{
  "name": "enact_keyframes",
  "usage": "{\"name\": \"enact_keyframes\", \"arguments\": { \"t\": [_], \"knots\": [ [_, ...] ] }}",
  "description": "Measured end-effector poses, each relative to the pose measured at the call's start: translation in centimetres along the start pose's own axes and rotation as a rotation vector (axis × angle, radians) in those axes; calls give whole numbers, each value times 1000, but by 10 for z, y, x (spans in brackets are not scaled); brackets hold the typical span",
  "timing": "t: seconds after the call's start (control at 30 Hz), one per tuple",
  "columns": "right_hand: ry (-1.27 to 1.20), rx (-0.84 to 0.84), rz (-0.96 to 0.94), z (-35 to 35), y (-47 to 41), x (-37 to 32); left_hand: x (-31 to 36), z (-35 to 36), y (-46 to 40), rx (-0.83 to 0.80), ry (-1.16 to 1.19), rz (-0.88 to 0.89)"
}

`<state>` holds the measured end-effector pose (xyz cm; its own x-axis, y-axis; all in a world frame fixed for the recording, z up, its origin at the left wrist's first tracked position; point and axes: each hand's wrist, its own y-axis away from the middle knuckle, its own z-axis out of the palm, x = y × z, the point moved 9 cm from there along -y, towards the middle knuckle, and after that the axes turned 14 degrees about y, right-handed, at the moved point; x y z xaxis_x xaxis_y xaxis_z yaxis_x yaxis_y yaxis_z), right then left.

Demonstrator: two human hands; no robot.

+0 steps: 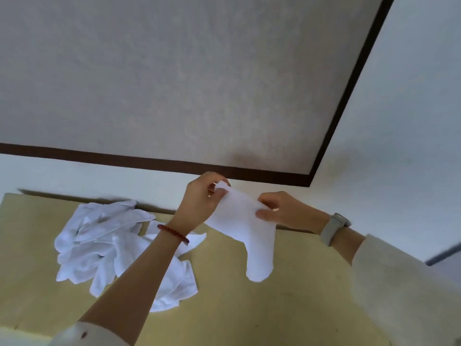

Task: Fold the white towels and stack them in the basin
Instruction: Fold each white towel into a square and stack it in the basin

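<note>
I hold one white towel (245, 236) up above the far side of the yellow table (287, 295). My left hand (202, 198) pinches its upper corner, and my right hand (282, 208) grips the top edge a little to the right. The rest of the towel hangs down loosely toward the table. A crumpled pile of white towels (109, 245) lies on the table to the left, partly behind my left forearm. No basin is in view.
The table's far edge meets a white wall (74, 171). Above it is a large grey panel with a dark brown frame (174, 164). A red bead bracelet is on my left wrist and a white watch on my right.
</note>
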<state>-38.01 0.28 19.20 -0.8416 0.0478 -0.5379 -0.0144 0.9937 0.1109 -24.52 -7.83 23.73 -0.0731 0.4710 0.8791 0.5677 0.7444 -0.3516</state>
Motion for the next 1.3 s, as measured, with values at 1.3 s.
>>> {"name": "enact_keyframes", "arguments": {
  "t": [1.3],
  "knots": [
    [235, 198, 190, 99, 123, 191, -144, 69, 191, 47, -75, -678]
  ]
}}
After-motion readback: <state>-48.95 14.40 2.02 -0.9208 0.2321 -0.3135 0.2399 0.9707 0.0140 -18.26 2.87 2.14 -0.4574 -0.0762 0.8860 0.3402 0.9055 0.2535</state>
